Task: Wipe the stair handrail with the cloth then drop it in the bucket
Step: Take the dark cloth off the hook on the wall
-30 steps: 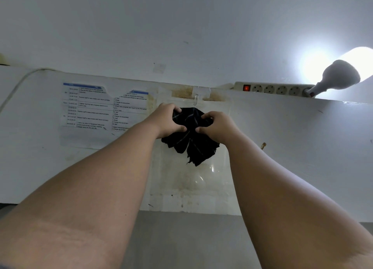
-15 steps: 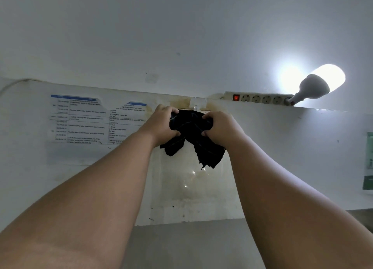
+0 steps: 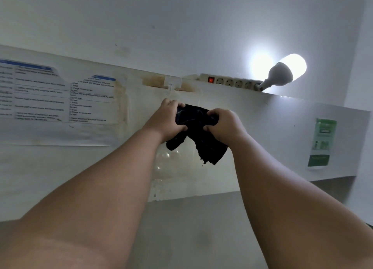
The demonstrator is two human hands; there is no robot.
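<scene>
A dark, crumpled cloth (image 3: 203,145) hangs between both hands in front of a white wall, just below a small clear hook (image 3: 170,86). My left hand (image 3: 166,119) grips its left side and my right hand (image 3: 224,125) grips its right side. Loose ends of the cloth dangle below my fingers. No handrail or bucket shows in this view.
A white power strip (image 3: 232,82) with a red switch sits on top of the wall panel, with a lit lamp bulb (image 3: 286,70) plugged into its right end. A printed schedule sheet (image 3: 60,95) is taped at the left, a green notice (image 3: 323,141) at the right.
Both hands have come down and to the right with the cloth, away from the hook. The view has swung right, showing the green notice.
</scene>
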